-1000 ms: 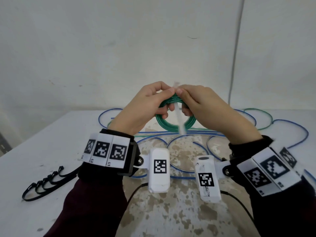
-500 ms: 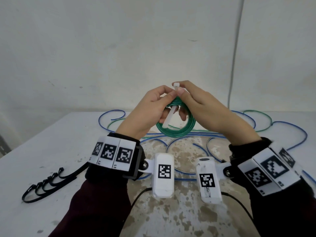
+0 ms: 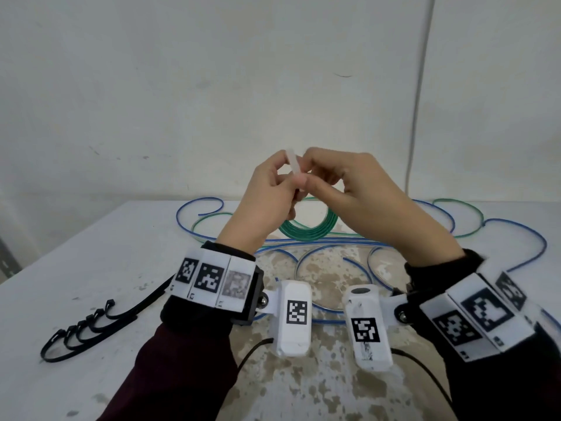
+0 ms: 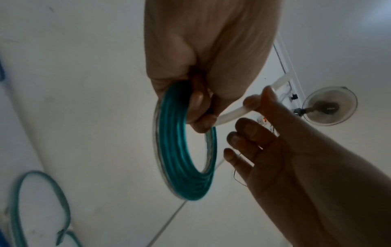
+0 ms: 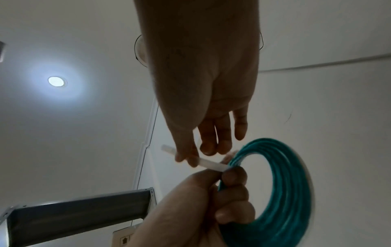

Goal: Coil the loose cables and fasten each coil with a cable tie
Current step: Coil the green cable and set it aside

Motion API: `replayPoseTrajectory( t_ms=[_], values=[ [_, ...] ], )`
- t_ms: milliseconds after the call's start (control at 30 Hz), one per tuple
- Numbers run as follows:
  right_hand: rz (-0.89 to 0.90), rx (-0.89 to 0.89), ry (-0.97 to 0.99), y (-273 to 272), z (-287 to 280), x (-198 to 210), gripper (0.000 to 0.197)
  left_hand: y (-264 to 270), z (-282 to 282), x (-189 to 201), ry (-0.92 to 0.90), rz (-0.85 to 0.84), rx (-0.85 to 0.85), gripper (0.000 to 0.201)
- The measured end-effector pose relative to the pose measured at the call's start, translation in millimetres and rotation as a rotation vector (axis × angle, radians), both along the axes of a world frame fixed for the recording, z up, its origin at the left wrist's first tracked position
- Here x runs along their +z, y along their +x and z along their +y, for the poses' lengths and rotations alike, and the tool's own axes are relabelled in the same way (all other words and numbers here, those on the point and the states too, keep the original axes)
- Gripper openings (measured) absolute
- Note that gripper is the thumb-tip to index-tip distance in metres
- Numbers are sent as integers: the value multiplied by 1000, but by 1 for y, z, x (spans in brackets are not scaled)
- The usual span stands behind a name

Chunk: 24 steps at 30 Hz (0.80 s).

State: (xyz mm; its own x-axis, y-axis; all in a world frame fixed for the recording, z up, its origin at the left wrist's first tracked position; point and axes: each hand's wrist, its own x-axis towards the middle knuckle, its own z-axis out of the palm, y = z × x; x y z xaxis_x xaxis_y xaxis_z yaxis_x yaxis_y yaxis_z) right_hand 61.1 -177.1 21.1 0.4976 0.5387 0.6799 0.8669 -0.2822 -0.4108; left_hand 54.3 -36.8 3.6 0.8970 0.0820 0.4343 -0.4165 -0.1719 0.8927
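A person's left hand (image 3: pixel 267 196) grips a green cable coil (image 4: pixel 182 150) above the table (image 3: pixel 91 256) while the right hand (image 3: pixel 349 189) pinches a white cable tie (image 5: pixel 209 163) at its rim. Loose blue and green cables (image 3: pixel 334 247) sprawl beneath, black cable ties (image 3: pixel 88 326) lie left; wrist bands carry square black-and-white codes, with no readable writing.

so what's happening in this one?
A person is fastening a green cable coil with a white cable tie. The left hand grips the coil held up above the table, and the right hand pinches the tie's free end. Whether the tie is cinched tight can't be told. Loose blue and green cables and a bunch of black cable ties lie on the table.
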Motion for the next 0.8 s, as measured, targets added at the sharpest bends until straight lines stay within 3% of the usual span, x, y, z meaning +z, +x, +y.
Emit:
replayPoseTrajectory(
  t_ms=[133, 400, 800],
  values=[
    [173, 0, 167, 8, 0, -1, 42, 4, 1, -1, 92, -65, 66, 17],
    [668, 75, 260, 17, -4, -5, 35, 7, 0, -4, 182, -137, 109, 15],
    [801, 134, 267, 21, -10, -6, 35, 8, -5, -8, 119, -110, 84, 9]
  ],
)
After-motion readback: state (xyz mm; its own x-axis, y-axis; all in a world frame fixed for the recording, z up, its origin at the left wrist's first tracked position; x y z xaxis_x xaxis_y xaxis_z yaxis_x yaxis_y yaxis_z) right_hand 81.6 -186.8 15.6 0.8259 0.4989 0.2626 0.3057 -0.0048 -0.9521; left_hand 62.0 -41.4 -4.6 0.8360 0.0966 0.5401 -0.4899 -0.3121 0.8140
